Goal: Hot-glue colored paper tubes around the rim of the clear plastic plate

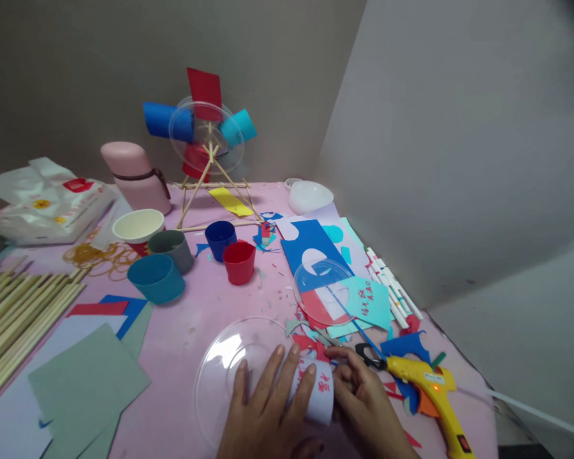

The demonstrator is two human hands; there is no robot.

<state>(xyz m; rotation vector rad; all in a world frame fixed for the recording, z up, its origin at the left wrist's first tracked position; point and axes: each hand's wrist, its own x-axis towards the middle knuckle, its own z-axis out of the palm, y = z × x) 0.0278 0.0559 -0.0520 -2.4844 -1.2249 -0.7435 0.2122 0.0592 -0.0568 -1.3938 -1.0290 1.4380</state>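
A white paper tube with red handwriting [321, 401] lies on its side against a clear plastic disc [205, 363] on the table. My left hand [272, 408] is spread over the disc and the tube, fingers stretched out and apart, one lying across the paper. On the tube's right side my right hand [363, 401] has its fingers curled and pressed to the paper edge; its fingertips are partly hidden. Beyond the right hand lie black-handled scissors [370, 357] and a yellow glue gun [428, 382] with an orange light lit.
A stick-framed wheel [210, 153] with coloured paper tubes stands at the back. Small paper rings [157, 280], a pink bottle [136, 178] and wooden sticks [23, 319] are left. Markers [390, 290], paper scraps and a second clear disc [310, 306] lie right.
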